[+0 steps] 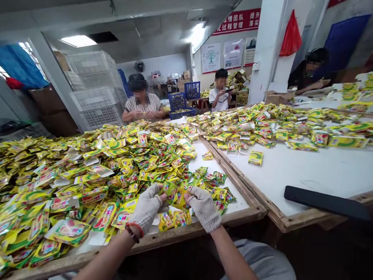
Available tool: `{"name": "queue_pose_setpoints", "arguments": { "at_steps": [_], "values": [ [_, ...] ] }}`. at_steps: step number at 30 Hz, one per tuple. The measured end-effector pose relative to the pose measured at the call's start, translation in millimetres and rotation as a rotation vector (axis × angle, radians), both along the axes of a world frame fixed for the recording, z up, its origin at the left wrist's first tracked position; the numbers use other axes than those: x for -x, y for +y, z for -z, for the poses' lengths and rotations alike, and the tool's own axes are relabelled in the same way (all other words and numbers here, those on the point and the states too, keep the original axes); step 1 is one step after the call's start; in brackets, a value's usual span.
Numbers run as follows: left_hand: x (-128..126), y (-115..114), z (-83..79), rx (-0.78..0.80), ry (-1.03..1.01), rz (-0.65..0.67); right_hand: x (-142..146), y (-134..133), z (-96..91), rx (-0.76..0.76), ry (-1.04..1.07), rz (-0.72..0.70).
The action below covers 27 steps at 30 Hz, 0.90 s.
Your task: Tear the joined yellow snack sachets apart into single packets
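My left hand [147, 206], in a white knit glove with bare fingertips, pinches the left end of a small yellow-and-green packet [175, 195]. At the other end, the thumb and fingers of my similarly gloved right hand [205, 207] are closed on it. Whether this is one packet or a short row of joined packets I cannot tell. Just below, between my wrists, yellow packets [174, 219] lie near the table edge. Flat yellow cartons [105, 216] lie by my left hand, and green-and-yellow packets [222, 194] beyond my right hand.
A large heap of packets and cartons [72, 174] covers the table's left side. Wooden rims [237, 178] edge the white tabletops [318, 171]. A dark phone-like slab [326, 202] overhangs the right table's edge. Several people sit around the far side; blue crates [177, 101] stand behind.
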<state>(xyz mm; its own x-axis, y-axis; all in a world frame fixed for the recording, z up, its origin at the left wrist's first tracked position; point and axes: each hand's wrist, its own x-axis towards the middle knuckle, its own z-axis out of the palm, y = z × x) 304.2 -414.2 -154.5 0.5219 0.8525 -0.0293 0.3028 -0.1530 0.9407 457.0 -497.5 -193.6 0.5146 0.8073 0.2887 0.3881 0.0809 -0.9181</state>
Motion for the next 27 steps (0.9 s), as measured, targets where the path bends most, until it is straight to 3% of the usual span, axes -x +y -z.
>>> {"name": "queue_pose_setpoints", "arguments": {
  "at_steps": [4,8,13,16,18,21,25,27],
  "values": [
    [15,-18,-2.1,0.183,-0.110,0.047,18,-4,-6.4,0.011,-0.053,-0.025],
    [36,-23,1.5,0.287,-0.199,0.084,41,-2,-14.8,0.096,-0.113,-0.013],
    [62,-27,18.9,0.253,-0.303,-0.030,75,1,-12.6,0.168,-0.123,-0.028],
    [71,-34,28.2,0.276,-0.299,-0.085,93,-2,-5.4,0.120,-0.015,0.021],
    [76,-37,29.6,0.251,-0.276,-0.060,100,-4,-3.0,0.120,0.069,-0.054],
    [88,-30,21.7,0.002,-0.118,0.012,101,-3,-5.3,0.181,0.136,-0.190],
    [121,8,0.6,-0.630,0.307,0.114,92,1,-11.2,0.198,0.279,-0.110],
    [135,31,-6.6,-0.795,0.555,0.221,90,2,-12.0,0.207,0.359,-0.110]
  ]
}}
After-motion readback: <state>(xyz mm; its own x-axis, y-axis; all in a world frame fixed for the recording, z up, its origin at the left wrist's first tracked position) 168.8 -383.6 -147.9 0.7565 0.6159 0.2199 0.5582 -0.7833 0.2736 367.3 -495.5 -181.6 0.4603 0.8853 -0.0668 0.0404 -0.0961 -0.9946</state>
